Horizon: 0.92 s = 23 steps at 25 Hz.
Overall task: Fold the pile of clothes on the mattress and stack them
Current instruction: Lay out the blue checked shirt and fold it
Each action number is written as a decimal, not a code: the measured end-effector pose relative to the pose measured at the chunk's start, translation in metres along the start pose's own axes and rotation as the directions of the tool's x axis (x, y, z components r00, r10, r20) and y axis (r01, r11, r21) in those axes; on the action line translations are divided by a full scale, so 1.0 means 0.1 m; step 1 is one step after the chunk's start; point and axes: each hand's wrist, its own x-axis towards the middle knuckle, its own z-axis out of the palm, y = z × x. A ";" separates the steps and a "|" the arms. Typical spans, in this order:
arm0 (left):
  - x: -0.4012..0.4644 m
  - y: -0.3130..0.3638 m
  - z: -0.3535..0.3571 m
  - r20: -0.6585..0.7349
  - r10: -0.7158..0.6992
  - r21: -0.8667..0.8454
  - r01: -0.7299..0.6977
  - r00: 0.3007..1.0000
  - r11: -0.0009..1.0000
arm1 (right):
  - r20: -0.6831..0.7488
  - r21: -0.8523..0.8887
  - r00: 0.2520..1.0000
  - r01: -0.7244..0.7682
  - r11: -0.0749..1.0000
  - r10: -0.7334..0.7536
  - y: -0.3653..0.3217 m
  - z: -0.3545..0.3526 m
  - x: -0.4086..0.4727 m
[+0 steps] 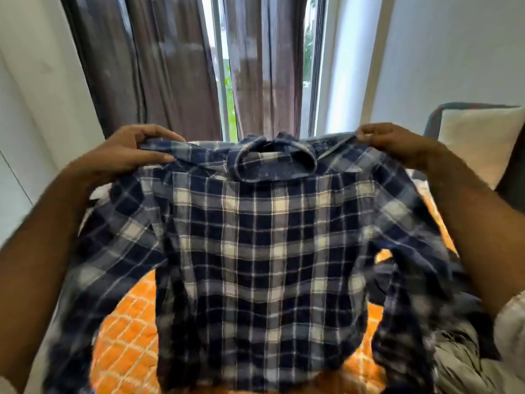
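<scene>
A navy and white plaid shirt (261,251) hangs spread out in front of me, collar up, above the mattress with its orange quilted cover (127,342). My left hand (127,153) pinches the shirt's left shoulder. My right hand (397,145) pinches the right shoulder. Both sleeves dangle at the sides. A pile of grey and dark clothes (460,351) lies on the mattress at the lower right, partly hidden by the shirt's right sleeve.
Dark curtains (170,66) hang over a window straight ahead. A white pillow (483,143) leans at the right end of the mattress. White walls stand on the left and right.
</scene>
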 end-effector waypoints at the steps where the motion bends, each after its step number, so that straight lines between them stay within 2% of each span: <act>1: 0.06 -0.15 0.17 0.018 -0.002 0.119 0.000 1.000 0.993 | 0.020 -0.167 0.999 -0.036 0.985 0.040 0.18 0.09 0.15; 3: 0.18 -0.65 0.57 0.006 0.025 0.379 -0.025 1.000 0.925 | 0.008 -0.449 0.991 -0.115 0.886 0.133 0.72 0.33 0.47; 5: 0.33 -1.33 0.88 -0.069 -0.030 0.497 0.060 0.997 0.865 | -0.062 -0.549 0.979 -0.196 0.812 0.194 1.40 0.59 0.86; 7: 0.47 -1.89 1.10 -0.140 -0.105 0.540 0.165 0.985 0.825 | -0.232 -0.574 0.956 -0.283 0.768 0.178 1.80 0.90 1.12; 9: 0.60 -2.34 1.35 -0.183 -0.134 0.658 0.222 0.974 0.719 | -0.323 -0.544 0.923 -0.363 0.756 0.210 2.04 1.20 1.31; 11: 0.75 -2.60 1.55 -0.263 -0.207 0.715 0.334 0.942 0.614 | -0.344 -0.492 0.895 -0.429 0.758 0.284 2.27 1.45 1.49; 13: 0.97 -2.86 1.73 -0.367 -0.323 0.625 0.488 0.873 0.609 | -0.344 -0.309 0.863 -0.476 0.823 0.370 2.58 1.67 1.72; 14: 1.06 -2.99 1.81 -0.395 -0.383 0.513 0.546 0.835 0.662 | -0.325 -0.181 0.860 -0.465 0.867 0.394 2.74 1.76 1.82; 16: 1.18 -3.23 1.99 -0.354 -0.529 0.175 0.611 0.771 0.772 | -0.273 0.011 0.877 -0.408 0.913 0.396 3.00 1.95 1.87; 17: 1.17 -3.33 2.09 -0.283 -0.588 0.050 0.624 0.758 0.780 | -0.204 0.055 0.893 -0.399 0.915 0.401 3.06 2.06 1.80; 18: 1.09 -3.38 2.22 -0.213 -0.602 0.026 0.621 0.769 0.784 | -0.129 0.040 0.900 -0.416 0.909 0.417 3.17 2.18 1.69; 20: 0.75 -3.55 2.53 -0.116 -0.520 0.177 0.533 0.846 0.827 | -0.011 -0.136 0.870 -0.490 0.861 0.493 3.45 2.46 1.34; 21: 0.51 -3.65 2.69 -0.082 -0.494 0.264 0.497 0.865 0.826 | 0.001 -0.262 0.855 -0.501 0.825 0.519 3.59 2.60 1.10; 23: -0.08 -3.71 3.00 0.005 -0.521 0.420 0.471 0.854 0.776 | -0.094 -0.414 0.839 -0.522 0.746 0.535 3.85 2.79 0.62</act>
